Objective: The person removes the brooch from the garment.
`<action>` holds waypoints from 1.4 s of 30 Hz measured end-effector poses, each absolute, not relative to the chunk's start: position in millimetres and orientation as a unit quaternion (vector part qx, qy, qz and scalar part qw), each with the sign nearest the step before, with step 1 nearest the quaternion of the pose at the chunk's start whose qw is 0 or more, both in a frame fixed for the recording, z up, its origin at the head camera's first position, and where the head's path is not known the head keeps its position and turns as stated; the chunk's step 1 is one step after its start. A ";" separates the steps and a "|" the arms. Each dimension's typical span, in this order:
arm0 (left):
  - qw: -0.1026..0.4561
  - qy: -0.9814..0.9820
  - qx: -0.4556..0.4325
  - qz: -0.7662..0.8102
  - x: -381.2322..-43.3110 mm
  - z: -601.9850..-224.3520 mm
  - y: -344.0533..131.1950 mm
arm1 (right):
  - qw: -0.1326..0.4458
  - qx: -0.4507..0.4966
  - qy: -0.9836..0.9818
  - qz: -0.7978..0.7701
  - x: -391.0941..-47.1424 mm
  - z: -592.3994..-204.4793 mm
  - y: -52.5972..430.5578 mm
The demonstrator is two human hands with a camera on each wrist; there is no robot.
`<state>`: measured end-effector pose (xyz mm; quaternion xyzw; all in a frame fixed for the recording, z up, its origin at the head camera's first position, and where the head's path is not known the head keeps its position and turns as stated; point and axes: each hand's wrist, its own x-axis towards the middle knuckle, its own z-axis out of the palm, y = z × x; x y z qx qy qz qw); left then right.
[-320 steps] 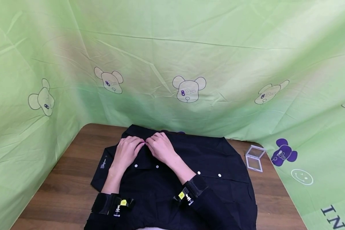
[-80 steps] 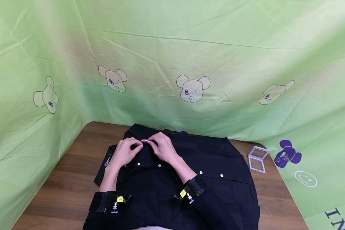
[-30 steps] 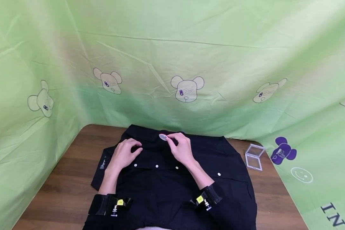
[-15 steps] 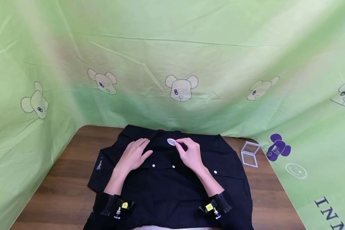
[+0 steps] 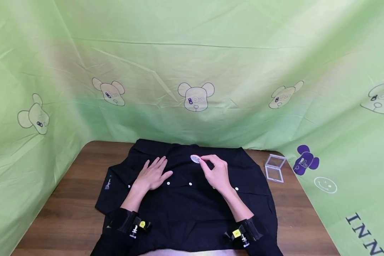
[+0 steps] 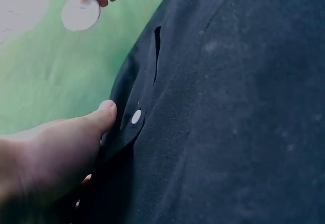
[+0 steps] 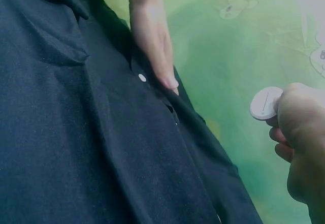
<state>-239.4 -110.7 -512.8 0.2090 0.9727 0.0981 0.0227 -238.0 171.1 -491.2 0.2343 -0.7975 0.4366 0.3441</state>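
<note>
A black shirt (image 5: 192, 209) with a row of white buttons lies spread over the table. My left hand (image 5: 153, 174) rests on it, fingers spread and straight; the left wrist view shows its thumb (image 6: 104, 115) beside a white button (image 6: 136, 116). My right hand (image 5: 218, 173) pinches a round pin badge (image 5: 195, 158) between thumb and fingertips, held above the shirt. The badge's pale face has a pink edge in the head view. In the right wrist view, a thin pin-like line crosses the disc (image 7: 265, 103).
An open, clear, square hinged case (image 5: 274, 168) sits on the wooden table (image 5: 67, 199), right of the shirt. A green printed cloth (image 5: 147, 89) hangs behind and along both sides. A small light print marks the shirt's sleeve (image 5: 107, 184) at the left.
Earlier both hands worked together at the badge by the shirt's upper left. Since then the right hand has carried the badge rightward, while the left let go and flattened onto the shirt.
</note>
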 end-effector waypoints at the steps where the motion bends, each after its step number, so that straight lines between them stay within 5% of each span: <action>1: 0.025 0.973 0.207 0.098 -240.2 -513.1 -110.0 | 0.345 0.232 -0.796 0.440 -237.9 -491.3 172.1; 15: -0.002 0.972 0.195 0.128 -245.3 -533.9 -107.1 | 0.373 0.215 -0.783 0.449 -231.5 -481.6 173.2; 24: -0.128 0.949 0.215 0.190 -238.1 -509.7 -98.2 | 0.351 0.204 -0.781 0.474 -218.3 -453.2 175.3; 29: -0.186 0.891 0.276 0.308 -237.5 -490.4 -81.9 | 0.319 0.197 -0.783 0.497 -217.5 -444.0 177.0; 42: -0.201 0.751 0.311 0.547 -223.0 -458.3 -41.8 | 0.218 0.224 -0.751 0.582 -206.4 -423.7 177.4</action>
